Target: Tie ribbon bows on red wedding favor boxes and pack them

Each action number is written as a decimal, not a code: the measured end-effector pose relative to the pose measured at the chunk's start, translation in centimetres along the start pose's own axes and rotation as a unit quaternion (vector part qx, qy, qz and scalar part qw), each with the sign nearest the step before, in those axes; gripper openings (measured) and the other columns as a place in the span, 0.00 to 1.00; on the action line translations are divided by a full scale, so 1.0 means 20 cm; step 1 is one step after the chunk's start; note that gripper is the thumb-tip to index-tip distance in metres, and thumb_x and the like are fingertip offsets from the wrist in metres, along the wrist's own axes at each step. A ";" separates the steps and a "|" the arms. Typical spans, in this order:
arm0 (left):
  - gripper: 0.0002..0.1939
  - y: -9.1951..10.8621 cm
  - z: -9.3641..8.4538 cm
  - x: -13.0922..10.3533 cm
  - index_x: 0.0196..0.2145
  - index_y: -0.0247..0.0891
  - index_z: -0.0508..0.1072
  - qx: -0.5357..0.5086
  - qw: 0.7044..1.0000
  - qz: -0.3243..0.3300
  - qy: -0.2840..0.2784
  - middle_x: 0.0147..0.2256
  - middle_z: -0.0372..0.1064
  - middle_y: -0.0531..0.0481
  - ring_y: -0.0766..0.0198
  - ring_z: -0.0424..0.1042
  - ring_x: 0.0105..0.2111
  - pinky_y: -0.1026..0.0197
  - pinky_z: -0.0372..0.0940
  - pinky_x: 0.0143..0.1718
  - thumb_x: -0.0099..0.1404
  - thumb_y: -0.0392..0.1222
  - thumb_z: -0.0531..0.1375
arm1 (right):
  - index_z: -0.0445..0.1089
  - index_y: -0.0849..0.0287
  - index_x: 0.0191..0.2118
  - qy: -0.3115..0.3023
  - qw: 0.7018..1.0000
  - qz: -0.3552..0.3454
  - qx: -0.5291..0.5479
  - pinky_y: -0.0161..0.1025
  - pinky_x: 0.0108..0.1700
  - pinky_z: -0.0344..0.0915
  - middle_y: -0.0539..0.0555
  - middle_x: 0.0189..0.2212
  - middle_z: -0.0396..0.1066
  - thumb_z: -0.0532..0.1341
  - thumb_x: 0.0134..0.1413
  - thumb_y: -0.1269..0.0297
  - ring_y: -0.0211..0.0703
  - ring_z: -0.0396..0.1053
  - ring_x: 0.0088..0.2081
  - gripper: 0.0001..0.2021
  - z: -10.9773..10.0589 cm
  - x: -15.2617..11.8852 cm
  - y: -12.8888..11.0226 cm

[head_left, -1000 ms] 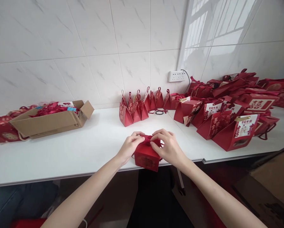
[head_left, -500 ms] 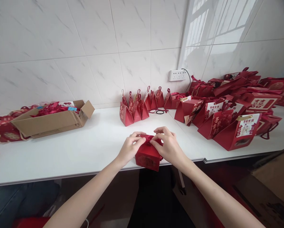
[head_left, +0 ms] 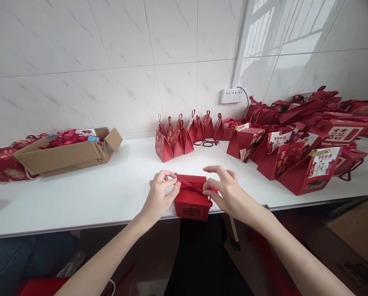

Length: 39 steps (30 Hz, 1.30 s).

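A small red box (head_left: 192, 205) rests at the front edge of the white table, with a red ribbon (head_left: 192, 186) across its top. On the box's left side, my left hand (head_left: 162, 190) pinches one part of the ribbon between thumb and fingers. My right hand (head_left: 222, 189) pinches the ribbon at the right side, its other fingers raised. The ribbon is stretched between the two hands and looks gathered at the middle of the box top.
A cardboard box (head_left: 63, 156) of red ribbons stands at the left. Several triangular red boxes (head_left: 164, 147) stand near the wall. Many red gift boxes (head_left: 307, 172) are piled at the right. A black ring (head_left: 208, 144) lies behind my hands.
My hands have moved apart, left hand to the left and right hand slightly right, drawing the ribbon out sideways. More of the box top now shows between them.
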<state>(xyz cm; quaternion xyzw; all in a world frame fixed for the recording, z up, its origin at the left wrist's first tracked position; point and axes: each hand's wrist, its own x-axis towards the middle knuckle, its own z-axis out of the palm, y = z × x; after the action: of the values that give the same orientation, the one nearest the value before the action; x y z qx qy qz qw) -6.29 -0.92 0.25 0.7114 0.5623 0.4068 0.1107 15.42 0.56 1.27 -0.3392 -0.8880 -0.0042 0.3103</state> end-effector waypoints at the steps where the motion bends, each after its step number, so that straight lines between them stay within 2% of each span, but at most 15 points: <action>1: 0.11 0.00 0.00 -0.01 0.27 0.41 0.75 -0.002 1.000 0.008 0.005 0.39 0.65 0.47 0.60 0.65 0.38 0.53 0.60 0.47 0.62 0.44 0.55 | 0.68 0.59 0.32 0.000 1.000 -0.011 -0.008 0.55 0.47 0.60 0.64 0.47 0.64 0.53 0.61 0.72 0.57 0.64 0.52 0.09 -0.01 0.00 0.00; 4: 0.07 0.01 0.01 -0.04 0.32 0.42 0.72 -0.020 1.000 0.015 0.009 0.37 0.63 0.50 0.64 0.65 0.34 0.58 0.63 0.42 0.62 0.40 0.54 | 0.67 0.59 0.33 0.014 0.999 -0.025 -0.016 0.55 0.48 0.58 0.64 0.48 0.64 0.54 0.62 0.69 0.54 0.66 0.48 0.07 -0.01 -0.01 -0.01; 7: 0.04 0.04 0.01 -0.06 0.31 0.40 0.69 -0.038 0.999 0.009 0.007 0.35 0.62 0.51 0.67 0.64 0.30 0.62 0.64 0.36 0.62 0.39 0.55 | 0.67 0.59 0.39 0.034 0.999 -0.029 -0.024 0.54 0.48 0.57 0.64 0.48 0.65 0.54 0.61 0.66 0.51 0.67 0.45 0.05 0.01 0.00 -0.02; 10: 0.05 0.05 0.02 -0.08 0.29 0.40 0.68 -0.060 0.998 -0.005 0.003 0.35 0.63 0.51 0.68 0.66 0.31 0.64 0.65 0.33 0.62 0.41 0.56 | 0.66 0.58 0.44 0.043 0.998 -0.038 -0.036 0.52 0.49 0.56 0.63 0.47 0.66 0.53 0.63 0.66 0.49 0.67 0.43 0.08 0.03 0.00 -0.02; 15: 0.09 0.04 0.03 -0.10 0.27 0.39 0.69 -0.107 0.994 -0.037 -0.001 0.35 0.63 0.50 0.66 0.67 0.35 0.64 0.67 0.35 0.62 0.44 0.56 | 0.69 0.59 0.38 0.065 0.993 -0.087 -0.044 0.49 0.49 0.56 0.61 0.44 0.68 0.51 0.64 0.71 0.45 0.66 0.40 0.10 0.07 -0.02 -0.02; 18: 0.09 0.02 0.05 -0.12 0.27 0.39 0.69 -0.144 0.988 -0.055 0.003 0.35 0.63 0.50 0.65 0.67 0.37 0.65 0.68 0.34 0.62 0.45 0.56 | 0.68 0.59 0.39 0.068 0.992 -0.103 -0.026 0.46 0.46 0.59 0.60 0.43 0.68 0.51 0.63 0.72 0.44 0.65 0.40 0.10 0.08 -0.04 -0.01; 24: 0.10 -0.05 0.02 -0.10 0.28 0.39 0.70 -0.170 0.985 -0.041 -0.013 0.35 0.65 0.49 0.63 0.68 0.38 0.65 0.68 0.32 0.62 0.48 0.58 | 0.69 0.58 0.40 0.059 0.990 -0.124 0.012 0.44 0.42 0.63 0.59 0.38 0.69 0.48 0.64 0.73 0.43 0.64 0.38 0.12 0.08 -0.05 0.03; 31: 0.10 -0.11 -0.02 -0.08 0.29 0.39 0.71 -0.158 0.985 0.023 -0.060 0.39 0.71 0.45 0.59 0.71 0.42 0.57 0.67 0.44 0.63 0.46 0.58 | 0.69 0.58 0.40 0.075 0.985 -0.157 -0.002 0.46 0.42 0.65 0.58 0.36 0.70 0.49 0.63 0.75 0.43 0.66 0.36 0.12 0.08 -0.06 0.08; 35: 0.10 -0.11 -0.02 -0.09 0.29 0.39 0.70 -0.148 0.987 0.010 -0.066 0.41 0.72 0.45 0.59 0.71 0.42 0.56 0.66 0.45 0.63 0.47 0.57 | 0.68 0.58 0.40 0.069 0.986 -0.152 0.020 0.46 0.45 0.69 0.58 0.37 0.69 0.49 0.63 0.76 0.45 0.68 0.42 0.12 0.09 -0.07 0.10; 39: 0.11 -0.10 -0.03 -0.08 0.29 0.39 0.69 -0.148 0.984 -0.027 -0.099 0.45 0.72 0.45 0.58 0.71 0.45 0.55 0.65 0.48 0.64 0.48 0.56 | 0.67 0.60 0.42 0.048 0.986 -0.150 0.053 0.40 0.44 0.72 0.60 0.41 0.67 0.48 0.62 0.78 0.44 0.69 0.47 0.13 0.09 -0.10 0.11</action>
<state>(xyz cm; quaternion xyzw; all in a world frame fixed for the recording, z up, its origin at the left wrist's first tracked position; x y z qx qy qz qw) -8.30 -1.81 -1.27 0.7085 0.5012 0.4101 0.2804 17.01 1.43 -1.73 -0.1851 -0.9117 -0.0202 0.3661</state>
